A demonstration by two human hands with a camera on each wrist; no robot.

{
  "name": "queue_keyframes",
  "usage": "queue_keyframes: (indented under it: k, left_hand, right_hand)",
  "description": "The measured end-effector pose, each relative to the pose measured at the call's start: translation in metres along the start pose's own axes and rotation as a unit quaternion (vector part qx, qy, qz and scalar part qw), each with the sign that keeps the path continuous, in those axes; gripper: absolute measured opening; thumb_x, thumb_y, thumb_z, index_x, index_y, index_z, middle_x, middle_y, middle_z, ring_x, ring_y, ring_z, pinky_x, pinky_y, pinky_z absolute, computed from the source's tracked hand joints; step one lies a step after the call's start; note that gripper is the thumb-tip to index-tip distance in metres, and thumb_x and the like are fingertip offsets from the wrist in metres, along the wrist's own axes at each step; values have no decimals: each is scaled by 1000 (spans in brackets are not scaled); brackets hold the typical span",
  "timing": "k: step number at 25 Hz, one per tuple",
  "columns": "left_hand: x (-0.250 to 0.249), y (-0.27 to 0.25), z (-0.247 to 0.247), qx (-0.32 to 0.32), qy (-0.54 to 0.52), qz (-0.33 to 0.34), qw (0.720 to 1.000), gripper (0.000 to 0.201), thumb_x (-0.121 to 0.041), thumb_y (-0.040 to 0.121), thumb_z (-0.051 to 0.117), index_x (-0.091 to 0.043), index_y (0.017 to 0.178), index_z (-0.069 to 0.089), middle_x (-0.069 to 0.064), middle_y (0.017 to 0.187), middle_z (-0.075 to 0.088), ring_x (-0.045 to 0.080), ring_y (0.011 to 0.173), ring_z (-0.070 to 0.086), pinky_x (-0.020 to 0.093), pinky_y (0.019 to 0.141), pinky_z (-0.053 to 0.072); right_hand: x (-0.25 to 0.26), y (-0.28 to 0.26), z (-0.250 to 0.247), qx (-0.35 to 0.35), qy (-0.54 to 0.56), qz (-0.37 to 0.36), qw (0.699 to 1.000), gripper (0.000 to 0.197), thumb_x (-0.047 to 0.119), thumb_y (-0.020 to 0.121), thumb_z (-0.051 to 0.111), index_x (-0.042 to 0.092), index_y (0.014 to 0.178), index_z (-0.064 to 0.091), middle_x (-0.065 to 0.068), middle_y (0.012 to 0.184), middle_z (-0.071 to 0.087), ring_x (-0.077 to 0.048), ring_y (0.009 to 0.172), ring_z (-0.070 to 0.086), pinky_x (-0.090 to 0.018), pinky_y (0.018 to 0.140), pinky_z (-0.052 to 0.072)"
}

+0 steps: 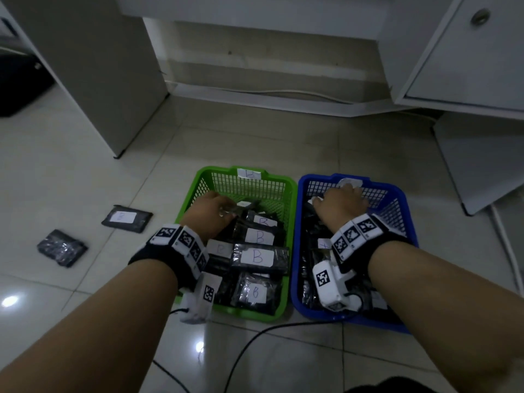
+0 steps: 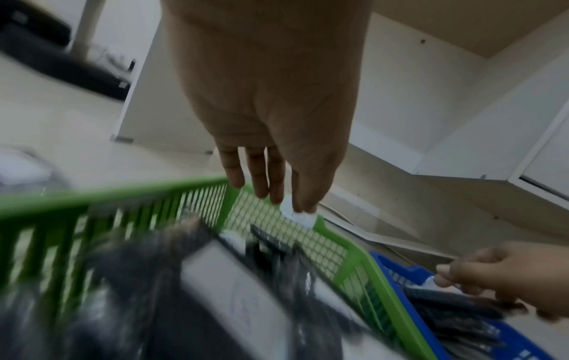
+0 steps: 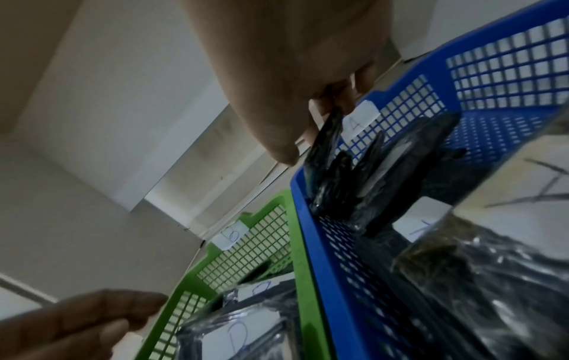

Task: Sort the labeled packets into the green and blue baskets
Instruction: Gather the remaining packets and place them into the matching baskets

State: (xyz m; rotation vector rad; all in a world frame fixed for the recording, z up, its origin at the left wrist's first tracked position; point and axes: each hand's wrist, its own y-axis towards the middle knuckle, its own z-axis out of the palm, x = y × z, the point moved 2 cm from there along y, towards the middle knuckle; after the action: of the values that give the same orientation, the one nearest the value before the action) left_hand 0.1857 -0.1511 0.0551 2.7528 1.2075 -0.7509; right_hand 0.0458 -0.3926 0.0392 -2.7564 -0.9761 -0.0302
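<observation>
Your left hand [image 1: 208, 212] is hovering over the far end of the green basket [image 1: 198, 182], fingers straight and relaxed in the left wrist view, holding nothing. Beneath and behind that hand, black packets with white "B" labels [image 1: 256, 258] are lying stacked in the basket. Your right hand [image 1: 340, 204] is reaching into the blue basket [image 1: 399, 199], thumb and fingers pinching the top edge of a black packet [image 3: 328, 143] that is standing on end against the near-left wall. More black packets are lying under your right wrist. Off to the left of your left hand, two packets [image 1: 127, 218] are lying on the floor tiles [image 1: 85, 171].
</observation>
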Motion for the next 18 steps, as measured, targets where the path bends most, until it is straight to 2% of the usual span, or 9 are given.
queue_keyframes:
  k: [2, 5, 7, 9, 11, 14, 18]
  left_hand:
    - [-3, 6, -28, 36, 87, 22, 995, 24, -27, 88, 60, -24, 110, 67, 5, 120, 55, 23, 110, 55, 34, 95, 46]
    - [-2, 18, -90, 97, 217, 49, 970, 24, -28, 90, 56, -27, 112, 67, 5, 121, 56, 23, 109, 56, 35, 96, 45]
    - [10, 21, -133, 104, 238, 43, 965, 25, -30, 91, 56, -26, 114, 65, 5, 119, 56, 21, 108, 57, 30, 93, 43]
    - [33, 16, -161, 85, 237, 32, 967, 24, -30, 91, 58, -24, 113, 65, 5, 117, 57, 20, 106, 58, 28, 91, 42]
    - [65, 4, -173, 85, 230, 12, 969, 23, -29, 90, 59, -24, 111, 66, 4, 114, 58, 20, 105, 58, 28, 92, 43]
    - [141, -17, -178, 78, 217, -27, 973, 22, -30, 87, 61, -29, 108, 65, 2, 114, 57, 18, 103, 57, 32, 93, 45]
    - [247, -44, -156, 67, 245, -113, 960, 30, -38, 85, 60, -38, 115, 57, -5, 126, 50, 18, 113, 52, 37, 96, 42]
  right_hand:
    - [19, -7, -14, -22, -20, -39, 999, 44, 44, 90, 46, 14, 119, 60, -14, 138, 43, -35, 129, 32, -46, 104, 30]
    - [61, -14, -28, -26, 26, -170, 985, 33, 31, 87, 52, 19, 118, 59, -8, 127, 49, -31, 124, 34, -44, 101, 30]
    - [96, -21, -34, -17, 45, -251, 967, 34, 27, 87, 53, 23, 121, 57, -4, 126, 50, -28, 122, 36, -43, 99, 31]
    - [135, -31, -34, -8, 32, -316, 948, 38, 29, 86, 54, 25, 124, 55, -4, 128, 49, -28, 122, 36, -42, 100, 31]
    - [170, -37, -29, 25, 13, -360, 932, 44, 33, 85, 56, 26, 128, 52, -5, 132, 47, -28, 124, 35, -43, 101, 31]
    - [230, -45, -8, 71, -26, -402, 912, 57, 41, 82, 57, 28, 136, 43, -7, 140, 40, -30, 130, 30, -45, 105, 28]
    - [298, -59, 28, 119, -91, -464, 873, 70, 46, 83, 59, 30, 145, 29, -8, 152, 24, -28, 140, 20, -42, 112, 20]
